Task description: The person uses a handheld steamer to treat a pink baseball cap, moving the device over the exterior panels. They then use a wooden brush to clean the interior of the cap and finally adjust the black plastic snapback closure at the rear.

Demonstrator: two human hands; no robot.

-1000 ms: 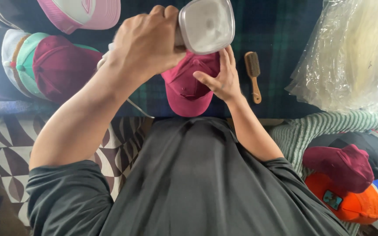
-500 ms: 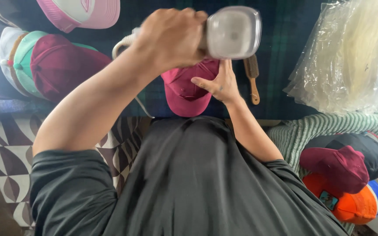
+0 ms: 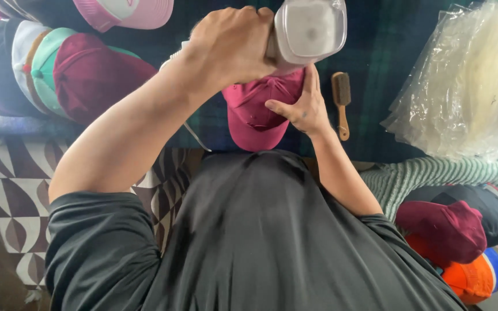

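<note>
Left hand: the left hand (image 3: 231, 46) is gripping the handle of a grey handheld appliance (image 3: 309, 29), fingers wrapped tight around it, raised above the cap.
Appliance: its flat pale face is pointing toward the camera; its kind cannot be told.
Right hand: the right hand (image 3: 301, 106) is resting flat on the magenta cap (image 3: 257, 112), fingers spread and not clamping anything.
Cap: it is lying on the dark plaid table (image 3: 376, 52), just below the appliance.
Surroundings: a wooden brush (image 3: 341, 103) is lying just beside the right hand; stacked caps (image 3: 59, 72) are sitting at left, clear plastic bags (image 3: 468, 92) at right.
</note>
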